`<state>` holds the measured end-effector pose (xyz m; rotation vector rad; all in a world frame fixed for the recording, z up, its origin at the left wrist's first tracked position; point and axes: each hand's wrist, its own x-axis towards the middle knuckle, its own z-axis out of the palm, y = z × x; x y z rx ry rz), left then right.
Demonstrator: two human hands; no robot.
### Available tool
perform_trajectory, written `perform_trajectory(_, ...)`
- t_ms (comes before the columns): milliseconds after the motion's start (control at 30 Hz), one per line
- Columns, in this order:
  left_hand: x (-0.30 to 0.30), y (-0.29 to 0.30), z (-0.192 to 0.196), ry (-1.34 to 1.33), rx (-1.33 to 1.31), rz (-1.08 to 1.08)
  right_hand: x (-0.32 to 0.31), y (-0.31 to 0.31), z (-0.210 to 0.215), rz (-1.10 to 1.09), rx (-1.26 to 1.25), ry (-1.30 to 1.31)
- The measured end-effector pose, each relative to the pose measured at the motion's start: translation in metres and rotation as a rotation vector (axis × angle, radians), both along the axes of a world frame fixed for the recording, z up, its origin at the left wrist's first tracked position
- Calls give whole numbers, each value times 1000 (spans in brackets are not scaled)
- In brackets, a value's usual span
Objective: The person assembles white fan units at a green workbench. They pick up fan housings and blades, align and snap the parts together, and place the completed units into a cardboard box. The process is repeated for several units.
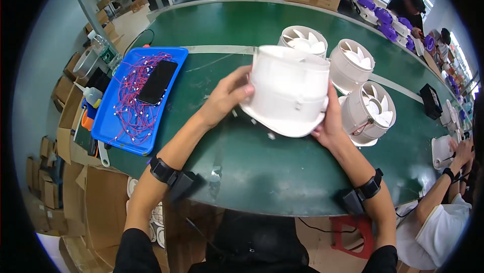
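Between my two hands I hold a white duct fan [289,89], a round plastic housing with a wide flared base, lifted over the green table and slightly tilted. My left hand [229,95] grips its left side, the thumb lying against the wall. On the opposite side my right hand [330,119] supports it from the side and the base. Just beyond and to the right stand three similar fans: one at the back [304,41], another beside it [351,64], and a nearer one [372,109] with a thin wire on its side. Blades show inside all three.
A blue tray [103,127] at the left holds red-purple wires [133,117] and a black phone [157,82]. A bottle [103,50] stands behind it. An open carton [106,207] sits lower left. At right are a black box [430,100] and a co-worker's hand [461,154] near a white part.
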<state>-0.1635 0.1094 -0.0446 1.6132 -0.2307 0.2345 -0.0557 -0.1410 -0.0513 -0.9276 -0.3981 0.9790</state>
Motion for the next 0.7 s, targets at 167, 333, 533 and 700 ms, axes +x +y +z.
perform_trajectory(167,-19,-23,13,114,-44,-194,-21,18,7,-208,-13,89)
perform_trajectory(333,-21,-32,5,52,-250,-139,-26,25,12,-213,-87,127)
perform_trajectory(533,-22,-31,4,225,-547,-95,-15,12,22,40,-347,-249)
perform_trajectory(700,-24,-32,1,256,-605,10,-12,20,22,-544,-347,-971)
